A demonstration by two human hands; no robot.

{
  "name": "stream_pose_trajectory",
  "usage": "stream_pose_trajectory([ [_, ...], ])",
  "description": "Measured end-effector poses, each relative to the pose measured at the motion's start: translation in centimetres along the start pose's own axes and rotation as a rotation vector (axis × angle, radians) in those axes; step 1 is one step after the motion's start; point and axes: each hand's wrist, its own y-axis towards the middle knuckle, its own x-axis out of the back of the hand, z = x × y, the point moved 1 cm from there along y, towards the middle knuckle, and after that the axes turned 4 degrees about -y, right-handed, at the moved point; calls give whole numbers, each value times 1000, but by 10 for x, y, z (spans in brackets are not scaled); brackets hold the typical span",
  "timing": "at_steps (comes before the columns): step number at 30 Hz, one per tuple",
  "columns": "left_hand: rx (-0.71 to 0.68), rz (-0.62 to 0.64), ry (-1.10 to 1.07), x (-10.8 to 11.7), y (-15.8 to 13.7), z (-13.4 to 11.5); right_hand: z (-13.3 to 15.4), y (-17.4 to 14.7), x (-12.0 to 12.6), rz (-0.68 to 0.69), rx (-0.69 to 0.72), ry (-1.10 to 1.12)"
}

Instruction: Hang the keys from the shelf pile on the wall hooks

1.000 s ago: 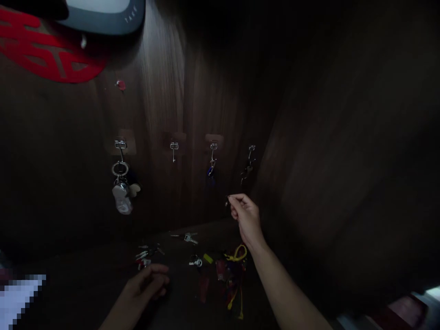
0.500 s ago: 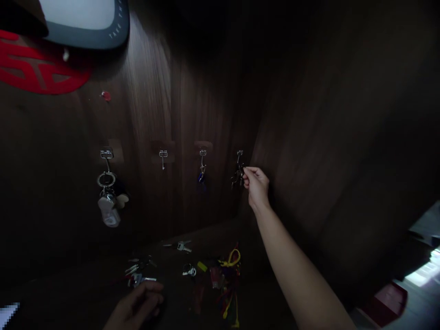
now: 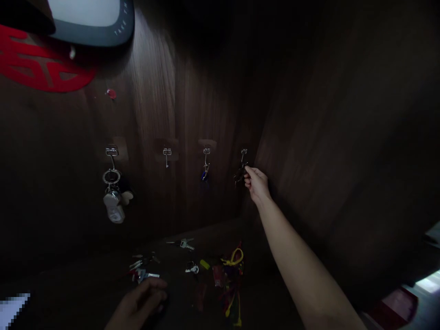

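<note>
My right hand (image 3: 257, 183) reaches to the rightmost wall hook (image 3: 243, 155), thumb and fingers pinched on a dark bunch of keys (image 3: 238, 176). The bunch is at the hook's lower end; in the dim light I cannot tell whether it still rests on the hook. My left hand (image 3: 139, 305) hovers low over the shelf, loosely curled with thumb and fingers apart, and nothing shows in it. Just beyond it lie keys (image 3: 146, 275) on the shelf. Farther right are another set of keys (image 3: 185, 244) and a small ring with a key (image 3: 191, 268).
A large key ring with fobs (image 3: 114, 201) hangs from the left hook, and a blue key tag (image 3: 205, 176) from the third. The second hook (image 3: 167, 156) shows bare. Coloured cords (image 3: 233, 261) lie on the shelf. A cap (image 3: 92, 34) hangs upper left. A dark side panel (image 3: 319, 151) stands right.
The view has shifted slightly, moving the wall a little to the right in the picture. My right hand's fingertips are a bit closer to the hook. The left hand stays much the same.
</note>
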Motion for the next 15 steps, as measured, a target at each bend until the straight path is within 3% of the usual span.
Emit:
stream_pose_trajectory([
  [8,-33,7,-80,2,0,3,-12,-20,7,12,-43,67],
  [15,-45,-77,-78,14,0,-5,-26,-55,8,-23,-56,83],
])
